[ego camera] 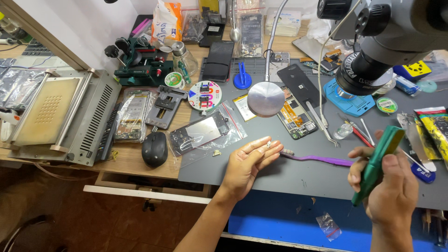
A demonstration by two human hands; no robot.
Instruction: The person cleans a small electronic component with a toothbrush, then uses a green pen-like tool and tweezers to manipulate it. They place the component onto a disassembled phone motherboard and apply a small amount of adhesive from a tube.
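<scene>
My left hand [249, 163] lies palm up over the grey work mat [303, 175], fingers apart, with a tiny metal part [269, 144] resting on the fingertips. My right hand [389, 189] is closed around a green screwdriver [377, 163], tip pointing down. A purple toothbrush [317, 159] lies on the mat between the two hands, its bristles next to my left fingertips. An opened phone [295, 117] with its circuit board exposed lies further back on the mat.
A microscope head [373, 51] hangs over the right side. A round lamp on a gooseneck [265, 99], tweezers [323, 123], a black mouse [154, 148], bagged phone parts [205, 131] and a grey heating machine [60, 116] crowd the bench.
</scene>
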